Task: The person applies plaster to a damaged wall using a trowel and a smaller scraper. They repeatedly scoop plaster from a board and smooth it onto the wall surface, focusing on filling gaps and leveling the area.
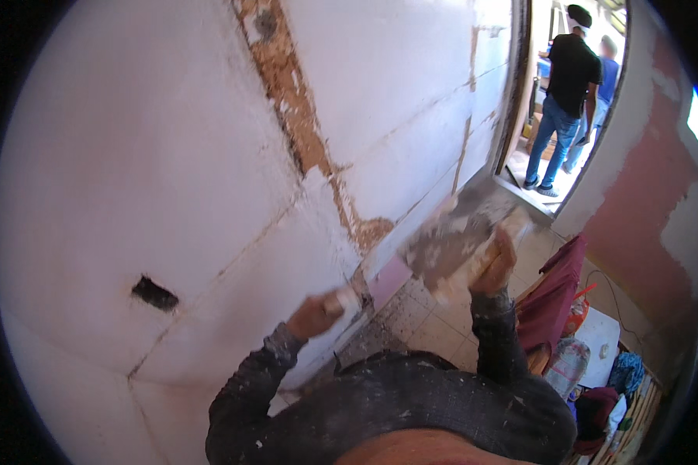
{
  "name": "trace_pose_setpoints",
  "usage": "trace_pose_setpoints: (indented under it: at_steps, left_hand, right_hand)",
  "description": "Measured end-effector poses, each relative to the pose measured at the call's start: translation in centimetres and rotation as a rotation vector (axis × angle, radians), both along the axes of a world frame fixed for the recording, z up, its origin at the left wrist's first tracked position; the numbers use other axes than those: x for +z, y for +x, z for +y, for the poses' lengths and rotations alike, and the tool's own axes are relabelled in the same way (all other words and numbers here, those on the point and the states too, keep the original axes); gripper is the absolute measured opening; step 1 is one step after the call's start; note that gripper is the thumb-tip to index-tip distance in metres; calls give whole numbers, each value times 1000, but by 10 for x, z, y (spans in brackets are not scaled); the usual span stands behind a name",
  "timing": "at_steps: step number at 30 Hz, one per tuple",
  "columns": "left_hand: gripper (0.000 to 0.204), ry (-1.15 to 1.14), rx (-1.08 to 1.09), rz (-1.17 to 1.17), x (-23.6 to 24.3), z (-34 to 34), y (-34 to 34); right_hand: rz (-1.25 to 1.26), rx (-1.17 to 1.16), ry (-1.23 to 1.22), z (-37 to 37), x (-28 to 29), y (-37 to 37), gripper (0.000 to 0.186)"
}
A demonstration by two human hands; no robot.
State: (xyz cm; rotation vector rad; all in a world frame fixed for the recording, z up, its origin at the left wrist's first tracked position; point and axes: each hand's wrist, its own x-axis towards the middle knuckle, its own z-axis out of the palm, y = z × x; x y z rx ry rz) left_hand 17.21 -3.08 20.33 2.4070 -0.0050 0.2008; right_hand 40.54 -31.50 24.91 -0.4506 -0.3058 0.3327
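My left hand is closed around the pale handle of a putty knife, its short dark blade blurred close to the lower wall. My right hand grips a broad flat plastering trowel, grey with whitish smears and blurred by motion. The white wall fills the left side. Down it runs a chased strip of bare brown masonry, with fresh-looking white filler beside its lower part. A dark rectangular hole is cut into the wall at lower left.
Through the doorway at upper right stand two people, one in a black shirt, the other in blue. A maroon cloth, bags and a white panel lie at the right. A patchy pink wall rises behind them.
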Motion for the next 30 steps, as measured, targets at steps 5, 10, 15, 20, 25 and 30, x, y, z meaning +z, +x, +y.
trace_pose_setpoints:
  at_steps: [5, 10, 15, 20, 25, 30]
  left_hand:
    - [40, 250, 257, -833, 46, -4, 22]
    - [32, -1012, 226, -635, 87, -29, 34]
    - [32, -1275, 348, -576, 101, -34, 35]
    - [34, -1220, 466, -783, 88, -21, 34]
    - [29, -295, 553, -884, 64, -29, 15]
    - [27, -49, 147, -730, 53, -27, 7]
  right_hand:
    - [-287, -850, -380, 50, -44, 7, 37]
    - [-1047, -1094, -683, 55, 33, -31, 25]
    - [-856, -9, -654, 53, 60, -49, 24]
    - [-1277, 284, -970, 41, 12, -48, 44]
    - [-166, 434, -493, 41, 21, -54, 34]
    - [196, 722, -363, 64, 28, -64, 32]
